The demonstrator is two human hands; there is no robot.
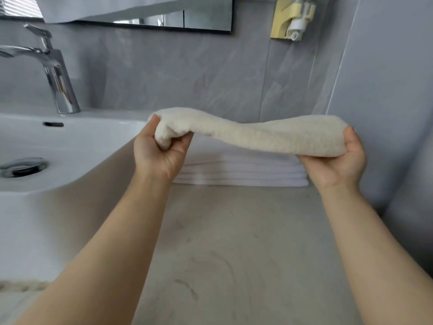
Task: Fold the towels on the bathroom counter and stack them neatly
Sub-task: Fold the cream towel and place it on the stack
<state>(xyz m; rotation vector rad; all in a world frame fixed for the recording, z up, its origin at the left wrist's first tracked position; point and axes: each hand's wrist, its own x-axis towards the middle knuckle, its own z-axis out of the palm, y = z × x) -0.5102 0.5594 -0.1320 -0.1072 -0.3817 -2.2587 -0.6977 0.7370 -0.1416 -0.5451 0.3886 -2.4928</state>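
Gripping each end, both hands, left hand (161, 146) and right hand (339, 158), hold the folded cream towel (253, 133) level. It hangs mid-frame above the white stack (239, 173), likely for square placement.

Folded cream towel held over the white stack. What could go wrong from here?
1. The cream towel sags in the middle between the left hand and right hand; the fold may open as it goes down.
2. The left end is bunched in the fingers, so it may land lumpy or skewed on the white stack.
3. The sink lies close on the left; a dropped end could fall in.
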